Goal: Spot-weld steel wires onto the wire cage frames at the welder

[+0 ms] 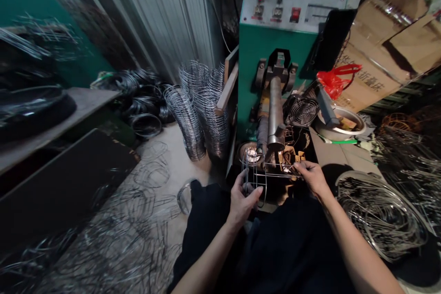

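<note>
My left hand [243,198] is closed round a small wire frame [265,184] with rounded ends and thin cross wires. Thumb and fingers of my right hand [313,177] pinch the far end of a long, thin wire piece [280,176], which runs left to the frame; whether the two are joined I cannot tell. Both hands are low in front of a green spot-welding machine [250,78]. Its thick metal arm [275,105] points down toward me, just above and between my hands. Under the arm sit brass-coloured clamp parts [291,156], partly lit by a warm light.
Tall stacks of bent wire rings [188,124] stand left of the machine beside a wooden board [227,87]. A basin of wire pieces [379,216] is at my right. Loose wires [138,225] litter the floor. Behind are a white bowl [344,133] and cardboard boxes [382,59].
</note>
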A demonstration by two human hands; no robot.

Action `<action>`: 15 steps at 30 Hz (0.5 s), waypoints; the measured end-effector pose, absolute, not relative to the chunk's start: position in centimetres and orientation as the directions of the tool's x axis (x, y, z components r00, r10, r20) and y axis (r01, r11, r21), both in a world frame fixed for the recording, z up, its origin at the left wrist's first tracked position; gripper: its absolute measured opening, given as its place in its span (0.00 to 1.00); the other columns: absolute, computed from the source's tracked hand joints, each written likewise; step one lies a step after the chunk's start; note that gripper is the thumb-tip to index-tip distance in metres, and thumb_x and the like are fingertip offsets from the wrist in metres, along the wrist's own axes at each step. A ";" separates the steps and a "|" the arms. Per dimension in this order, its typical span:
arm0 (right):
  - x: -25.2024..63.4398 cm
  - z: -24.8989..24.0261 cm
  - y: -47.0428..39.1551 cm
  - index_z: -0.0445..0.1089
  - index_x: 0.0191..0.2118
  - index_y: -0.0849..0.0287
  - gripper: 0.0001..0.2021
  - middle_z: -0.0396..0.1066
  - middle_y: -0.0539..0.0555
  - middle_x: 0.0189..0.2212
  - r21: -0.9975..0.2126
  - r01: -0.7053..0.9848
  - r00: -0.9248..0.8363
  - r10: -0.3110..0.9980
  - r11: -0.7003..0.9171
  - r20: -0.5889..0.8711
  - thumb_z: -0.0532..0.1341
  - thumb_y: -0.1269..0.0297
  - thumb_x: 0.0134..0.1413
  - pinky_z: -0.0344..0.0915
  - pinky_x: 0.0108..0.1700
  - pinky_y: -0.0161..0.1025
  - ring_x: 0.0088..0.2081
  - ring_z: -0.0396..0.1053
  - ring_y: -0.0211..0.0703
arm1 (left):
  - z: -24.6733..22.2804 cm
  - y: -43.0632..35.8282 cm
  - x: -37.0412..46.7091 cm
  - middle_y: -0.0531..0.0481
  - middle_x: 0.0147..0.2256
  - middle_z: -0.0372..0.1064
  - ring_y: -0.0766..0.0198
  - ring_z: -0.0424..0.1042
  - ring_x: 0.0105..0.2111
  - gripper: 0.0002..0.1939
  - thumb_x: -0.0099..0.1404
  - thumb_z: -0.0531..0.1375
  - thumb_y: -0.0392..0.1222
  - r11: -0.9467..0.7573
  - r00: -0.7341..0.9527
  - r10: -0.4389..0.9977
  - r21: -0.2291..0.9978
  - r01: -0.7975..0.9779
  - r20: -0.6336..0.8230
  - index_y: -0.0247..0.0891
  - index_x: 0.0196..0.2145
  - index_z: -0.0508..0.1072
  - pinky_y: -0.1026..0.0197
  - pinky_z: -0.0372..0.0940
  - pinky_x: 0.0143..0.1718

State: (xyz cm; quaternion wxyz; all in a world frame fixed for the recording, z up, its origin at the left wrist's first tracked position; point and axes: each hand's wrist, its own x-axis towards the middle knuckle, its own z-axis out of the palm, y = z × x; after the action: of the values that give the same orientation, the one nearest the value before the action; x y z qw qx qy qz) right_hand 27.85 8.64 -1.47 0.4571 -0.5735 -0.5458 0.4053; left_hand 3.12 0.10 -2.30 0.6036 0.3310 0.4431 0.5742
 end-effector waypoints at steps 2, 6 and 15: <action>27.8 -1.2 8.7 0.51 0.16 0.56 0.29 0.48 0.44 0.16 -0.964 0.265 0.069 0.997 0.021 0.041 0.68 0.43 0.45 0.45 0.25 0.36 0.21 0.45 0.33 | -2.4 0.2 3.1 0.64 0.18 0.60 0.73 0.58 0.12 0.45 0.55 0.70 0.49 0.120 -0.053 0.987 0.907 -0.403 -0.154 0.34 0.63 0.56 0.69 0.60 0.13; 27.9 -1.0 9.0 0.50 0.16 0.56 0.30 0.48 0.44 0.16 -0.960 0.278 0.073 0.996 0.029 0.051 0.68 0.43 0.44 0.45 0.24 0.36 0.21 0.45 0.33 | -2.5 0.6 3.1 0.64 0.18 0.60 0.73 0.58 0.12 0.45 0.55 0.71 0.49 0.115 -0.056 0.987 0.911 -0.396 -0.148 0.35 0.63 0.57 0.69 0.60 0.13; 28.3 -1.6 9.6 0.49 0.18 0.56 0.30 0.47 0.44 0.18 -0.962 0.268 0.084 0.994 0.048 0.073 0.68 0.44 0.47 0.46 0.26 0.35 0.23 0.45 0.33 | -2.1 1.1 3.3 0.65 0.19 0.58 0.73 0.59 0.12 0.39 0.57 0.69 0.47 0.102 -0.045 0.990 0.913 -0.396 -0.131 0.35 0.61 0.58 0.69 0.60 0.13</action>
State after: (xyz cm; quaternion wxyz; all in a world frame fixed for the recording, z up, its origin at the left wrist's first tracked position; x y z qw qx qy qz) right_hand 28.29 9.60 -1.57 0.4663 -0.5698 -0.5535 0.3893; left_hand 3.29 1.13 -2.13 0.6010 0.3411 0.4359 0.5766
